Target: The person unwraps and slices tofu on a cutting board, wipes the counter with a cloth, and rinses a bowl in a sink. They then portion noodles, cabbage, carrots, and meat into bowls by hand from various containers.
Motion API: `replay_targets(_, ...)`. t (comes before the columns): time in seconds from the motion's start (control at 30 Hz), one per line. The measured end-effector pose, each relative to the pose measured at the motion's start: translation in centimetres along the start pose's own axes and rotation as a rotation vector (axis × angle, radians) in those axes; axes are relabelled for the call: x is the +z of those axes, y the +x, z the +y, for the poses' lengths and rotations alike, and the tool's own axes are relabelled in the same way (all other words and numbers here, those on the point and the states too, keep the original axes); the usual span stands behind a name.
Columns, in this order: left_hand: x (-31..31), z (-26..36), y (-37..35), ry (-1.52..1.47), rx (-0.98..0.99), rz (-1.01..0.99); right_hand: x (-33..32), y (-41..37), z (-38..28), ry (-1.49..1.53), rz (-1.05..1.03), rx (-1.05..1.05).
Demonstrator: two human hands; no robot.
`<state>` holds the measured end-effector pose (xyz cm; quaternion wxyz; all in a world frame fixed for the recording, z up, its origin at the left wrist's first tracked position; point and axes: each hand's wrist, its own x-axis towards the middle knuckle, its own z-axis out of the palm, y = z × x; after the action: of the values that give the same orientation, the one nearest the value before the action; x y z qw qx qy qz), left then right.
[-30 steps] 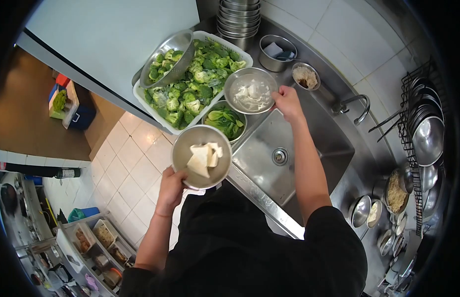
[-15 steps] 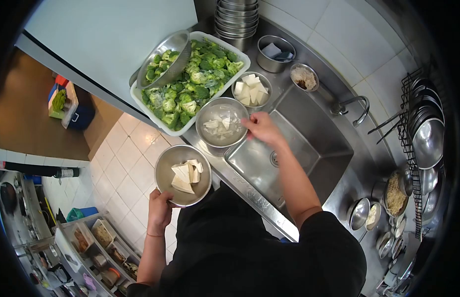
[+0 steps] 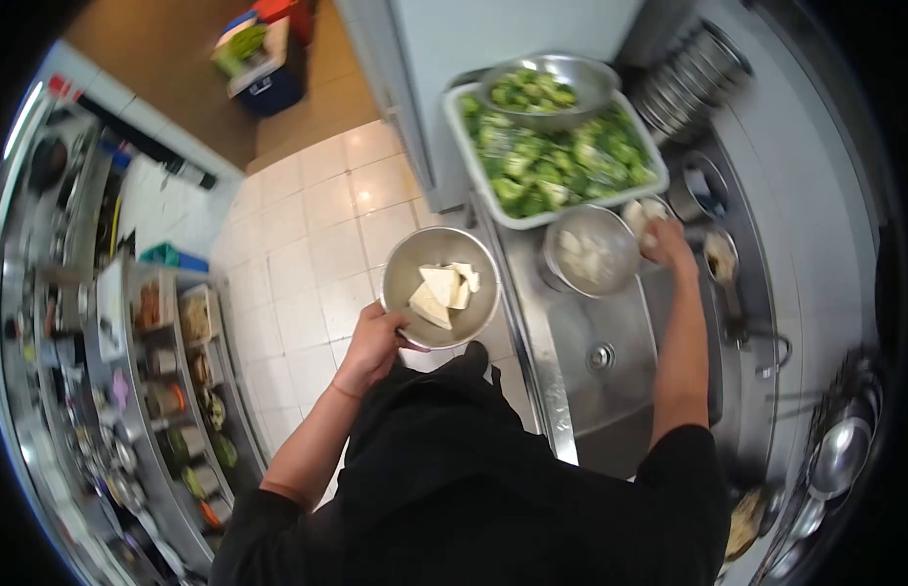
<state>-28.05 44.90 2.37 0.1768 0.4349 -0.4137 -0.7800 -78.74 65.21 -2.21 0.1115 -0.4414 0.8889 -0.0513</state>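
Observation:
My left hand (image 3: pixel 376 339) grips the rim of a round metal bowl (image 3: pixel 407 262), thumb on the inside, and holds it over the floor. Several pale, tofu-like pieces (image 3: pixel 440 289) lie in it, some cut as wedges. My right hand (image 3: pixel 666 244) reaches over the sink to a small metal bowl with white pieces (image 3: pixel 645 215); its fingers overlap that bowl's near side and are smeared by motion. Between the hands, a metal bowl (image 3: pixel 593 252) with cloudy liquid and pale bits stands by the sink's corner, beside the small bowl.
A white tub of broccoli (image 3: pixel 517 220) stands behind, a metal bowl with more broccoli (image 3: pixel 550 119) on top of it. The steel sink (image 3: pixel 610 391) lies below my right arm. Stacked metal containers (image 3: pixel 693 83), a faucet (image 3: pixel 766 342) and a pan rack (image 3: pixel 835 430) line the right side.
My right hand has left the rim of the bowl with cloudy liquid and moved to the small bowl of white pieces. My left hand still holds its bowl. The view has turned.

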Motion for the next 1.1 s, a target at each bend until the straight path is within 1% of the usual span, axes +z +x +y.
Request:
replay_targets(0.07,-2.0,0.2,-0.1,-0.059,-0.017,-0.005,1.3,0.9,2.0,0.314,-0.042,-0.024)
replay_targets(0.1,-3.3,0.1,0.1,-0.087,-0.007,-0.007,0.8,-0.3,0.9,0.209,0.074,-0.18)
replay_targets(0.13,-4.9,-0.4,0.3,-0.117,0.01,0.005,4.0,1.9,5.5,0.429,0.002,0.003)
replay_targets(0.17,-6.8,-1.7,0.9,-0.137,0.012,0.053,2.1,0.3,3.2,0.124,0.079,-0.144)
replay_targets(0.2,-8.6,-2.4,1.3,-0.158,0.018,0.113,1.9,0.5,3.3,0.059,0.035,-0.127)
replay_targets(0.23,-9.7,-1.6,0.7,-0.185,0.029,0.114,2.7,1.2,5.4,-0.097,0.06,-0.157)
replay_targets(0.27,-11.1,-0.9,0.2,-0.215,0.041,0.107,2.2,1.1,5.1,-0.061,0.093,-0.152)
replay_targets(0.3,-11.9,-1.3,0.5,-0.213,0.041,0.163,0.7,1.1,6.2,-0.029,0.119,-0.131)
replay_targets(0.33,-13.6,-1.5,0.7,-0.204,0.038,0.201,-0.6,1.7,7.1,0.145,0.112,-0.064)
replay_targets(0.37,-15.5,-1.1,0.3,-0.235,0.058,0.24,-3.2,1.4,5.0,0.073,0.124,0.055)
replay_targets(0.4,-17.0,-0.8,0.0,-0.225,0.041,0.245,-6.0,1.1,2.7,0.153,0.206,0.002)
replay_targets(0.43,-18.9,-0.4,-0.4,-0.211,0.022,0.237,-7.9,0.5,-0.9,0.234,0.292,-0.041)
replay_targets(0.47,-21.1,-0.3,-0.5,-0.235,0.03,0.244,-8.6,0.1,-6.5,0.22,0.291,-0.063)
replay_targets(0.53,-25.2,-0.5,0.0,-0.255,0.031,0.249,-9.1,0.5,-21.7,0.401,0.243,-0.228)
replay_targets(0.6,-29.2,0.5,-0.6,-0.273,0.034,0.298,-5.6,0.0,-39.9,0.416,0.096,-0.489)
replay_targets(0.63,-31.7,0.5,-0.6,-0.267,0.064,0.303,-1.4,0.9,-46.1,0.471,-0.001,-0.529)
replay_targets(0.67,-34.2,0.4,-0.5,-0.261,0.095,0.309,0.0,-0.8,-56.3,0.484,-0.255,-0.601)
replay_targets(0.7,-36.7,0.0,-0.2,-0.3,0.083,0.351,3.4,-0.8,-63.0,0.423,-0.39,-0.627)
replay_targets(0.73,-39.2,-0.1,-0.1,-0.277,0.097,0.392,8.2,0.2,-68.1,0.362,-0.491,-0.751)
replay_targets(0.77,-41.7,-0.4,-0.2,-0.252,0.11,0.434,10.9,-0.3,-73.9,0.349,-0.692,-0.761)
replay_targets(0.8,-44.7,-1.1,-0.2,-0.26,0.125,0.481,15.0,0.6,-78.1,0.355,-0.68,-1.028)
replay_targets(0.87,-50.8,-2.4,-0.7,-0.294,0.162,0.608,19.8,1.8,-86.6,0.315,-0.427,-1.481)
replay_targets(0.9,-53.8,-3.4,-1.2,-0.323,0.177,0.687,20.5,1.7,-91.2,0.354,-0.563,-1.369)
replay_targets(0.93,-57.1,-5.6,-1.1,-0.383,0.17,0.807,21.4,1.9,-95.5,0.379,-0.699,-1.246)
replay_targets(0.97,-61.0,-9.4,-0.2,-0.362,0.181,0.866,23.5,3.0,-99.1,0.337,-0.725,-1.269)
replay_targets(1.0,-64.0,-12.4,-0.1,-0.218,0.278,0.977,26.5,4.5,-102.4,0.335,-0.753,-1.298)
replay_targets(1.03,-65.1,-9.9,-2.5,-0.403,0.218,1.079,29.5,6.0,-106.0,0.326,-0.785,-1.332)
replay_targets(1.07,-67.8,-13.3,-2.0,-0.563,0.249,1.124,32.3,7.0,-109.6,0.265,-0.825,-1.366)
replay_targets(1.1,-70.0,-16.3,-2.0,-0.581,0.266,1.17,35.3,7.7,-113.6,0.168,-0.892,-1.384)
